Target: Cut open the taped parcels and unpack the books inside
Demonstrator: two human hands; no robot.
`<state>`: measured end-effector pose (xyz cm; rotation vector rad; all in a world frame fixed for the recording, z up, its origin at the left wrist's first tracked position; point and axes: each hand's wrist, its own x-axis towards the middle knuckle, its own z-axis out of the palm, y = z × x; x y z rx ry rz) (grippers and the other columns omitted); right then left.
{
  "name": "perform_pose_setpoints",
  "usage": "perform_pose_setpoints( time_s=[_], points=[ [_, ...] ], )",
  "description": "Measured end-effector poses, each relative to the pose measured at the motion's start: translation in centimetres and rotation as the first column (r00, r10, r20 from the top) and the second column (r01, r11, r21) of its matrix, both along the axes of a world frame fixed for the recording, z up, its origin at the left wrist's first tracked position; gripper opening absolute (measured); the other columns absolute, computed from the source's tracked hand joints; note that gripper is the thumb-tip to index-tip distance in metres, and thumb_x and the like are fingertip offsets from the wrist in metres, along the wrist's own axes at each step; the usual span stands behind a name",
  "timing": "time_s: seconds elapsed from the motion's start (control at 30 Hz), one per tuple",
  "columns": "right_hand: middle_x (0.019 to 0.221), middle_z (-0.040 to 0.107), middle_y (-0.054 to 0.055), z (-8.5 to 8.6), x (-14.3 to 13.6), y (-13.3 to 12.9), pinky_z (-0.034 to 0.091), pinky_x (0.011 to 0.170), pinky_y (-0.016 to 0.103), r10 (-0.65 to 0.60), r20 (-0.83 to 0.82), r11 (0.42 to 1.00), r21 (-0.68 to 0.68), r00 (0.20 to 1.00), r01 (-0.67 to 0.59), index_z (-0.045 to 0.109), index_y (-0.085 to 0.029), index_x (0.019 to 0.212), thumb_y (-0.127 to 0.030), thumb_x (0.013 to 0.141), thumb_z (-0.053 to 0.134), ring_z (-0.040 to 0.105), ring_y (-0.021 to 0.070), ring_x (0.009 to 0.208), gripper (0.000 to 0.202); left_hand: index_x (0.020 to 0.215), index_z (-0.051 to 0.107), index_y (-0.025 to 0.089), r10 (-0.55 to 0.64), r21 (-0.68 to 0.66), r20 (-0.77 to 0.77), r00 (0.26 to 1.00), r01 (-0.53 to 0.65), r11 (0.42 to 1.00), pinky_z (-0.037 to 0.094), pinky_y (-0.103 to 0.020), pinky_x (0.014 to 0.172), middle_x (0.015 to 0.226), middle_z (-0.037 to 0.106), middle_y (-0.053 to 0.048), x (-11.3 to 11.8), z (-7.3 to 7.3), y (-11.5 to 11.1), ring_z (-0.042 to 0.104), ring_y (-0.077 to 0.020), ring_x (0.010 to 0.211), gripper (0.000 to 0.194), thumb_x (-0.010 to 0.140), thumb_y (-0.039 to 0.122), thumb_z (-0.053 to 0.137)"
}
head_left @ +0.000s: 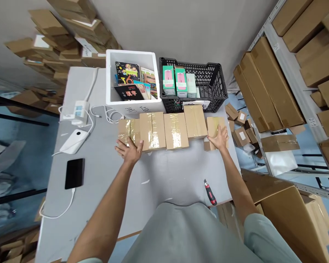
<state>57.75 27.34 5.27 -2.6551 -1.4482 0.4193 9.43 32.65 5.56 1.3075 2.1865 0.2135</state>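
Several taped cardboard boxes stand side by side in a row across the table. My left hand (129, 150) lies with fingers spread against the front of the leftmost box (125, 128). At the other end, my right hand (220, 138) rests on the rightmost box (214, 124), its fingers also spread. Between them are a box with shiny tape (157, 128), a middle box (176, 128) and a box set slightly farther back (195, 118). Neither hand is wrapped round a box.
Behind the row stand a white foam bin (108, 78) of books and a black crate (224, 86) with green-and-pink boxes. A box cutter (210, 193) lies near the front edge. A phone (74, 173), a white power bank (74, 141) and a power strip (81, 111) with cables are left.
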Motion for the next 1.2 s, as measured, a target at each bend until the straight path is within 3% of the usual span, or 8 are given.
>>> perform_pose_setpoints(
  time_s=[0.27,0.4,0.57,0.7,0.83,1.07,1.2],
  points=[
    [0.194,0.017,0.026,0.6,1.4,-0.1,0.035,0.130,0.066,-0.005,-0.061,0.998,0.061,0.998,0.008,0.036,-0.025,0.183,-0.070,0.086,0.082,0.029,0.0472,0.171,0.116,0.188,0.020,0.009,-0.043,-0.045,-0.106,0.993,0.039,0.998,0.014,-0.078,0.141,0.194,-0.002,-0.035,-0.2,-0.4,0.3,0.004,-0.0590,0.180,0.098,0.115,0.073,0.039],
    [0.195,0.020,0.022,1.3,2.7,3.2,0.034,0.133,0.066,-0.010,-0.066,0.995,0.101,0.998,0.017,0.040,-0.025,0.181,-0.068,0.089,0.079,0.029,0.0460,0.171,0.109,0.187,0.023,0.009,-0.040,-0.044,-0.107,0.993,0.035,0.998,0.014,-0.078,0.141,0.194,0.000,-0.034,-0.2,-0.3,0.5,0.002,-0.0592,0.181,0.099,0.114,0.074,0.038],
    [0.194,0.021,0.025,1.7,1.8,6.5,0.022,0.138,0.071,0.108,-0.035,0.990,0.100,0.994,-0.104,0.044,-0.019,0.180,-0.063,0.105,0.065,0.016,0.0470,0.178,0.089,0.185,0.027,0.007,-0.008,-0.024,-0.104,0.995,0.006,1.000,0.018,-0.080,0.140,0.194,0.001,-0.036,0.1,-0.1,0.5,0.003,-0.0621,0.179,0.096,0.114,0.070,0.040],
    [0.193,0.015,0.035,1.1,-0.4,4.0,0.020,0.137,0.076,-0.065,-0.015,0.991,0.114,0.998,0.066,0.033,-0.008,0.183,-0.075,0.103,0.061,0.012,0.0529,0.179,0.108,0.186,0.026,0.008,-0.005,-0.019,-0.098,0.995,0.003,1.000,0.019,-0.080,0.140,0.194,0.000,-0.035,-0.2,-0.5,0.5,0.002,-0.0621,0.179,0.097,0.114,0.071,0.041],
    [0.194,0.016,0.032,0.2,-2.0,1.4,0.020,0.138,0.074,-0.052,0.025,0.986,0.161,0.998,0.047,0.032,-0.008,0.185,-0.076,0.106,0.053,0.017,0.0504,0.178,0.106,0.186,0.025,0.010,-0.023,-0.020,-0.112,0.993,0.021,1.000,0.015,-0.079,0.141,0.193,0.002,-0.037,-0.7,-1.3,0.6,0.003,-0.0619,0.180,0.103,0.112,0.080,0.037],
    [0.192,0.022,0.033,-1.2,-1.9,2.3,0.025,0.134,0.080,-0.061,0.077,0.974,0.224,0.995,0.042,0.038,-0.007,0.182,-0.073,0.104,0.052,0.023,0.0537,0.174,0.103,0.187,0.022,0.006,-0.027,-0.050,-0.108,0.994,0.022,0.999,0.014,-0.079,0.141,0.193,0.000,-0.036,-0.8,-1.6,0.7,0.001,-0.0617,0.180,0.107,0.111,0.079,0.040],
    [0.190,0.024,0.035,-1.4,-1.0,2.4,0.027,0.132,0.081,-0.045,0.113,0.975,0.223,0.993,0.019,0.040,-0.007,0.181,-0.077,0.105,0.047,0.027,0.0548,0.172,0.104,0.188,0.019,0.009,-0.004,-0.051,-0.057,0.998,0.001,0.999,0.019,-0.080,0.140,0.195,-0.006,-0.032,-1.0,-1.6,0.8,-0.004,-0.0617,0.180,0.109,0.110,0.081,0.044]
  ],
)
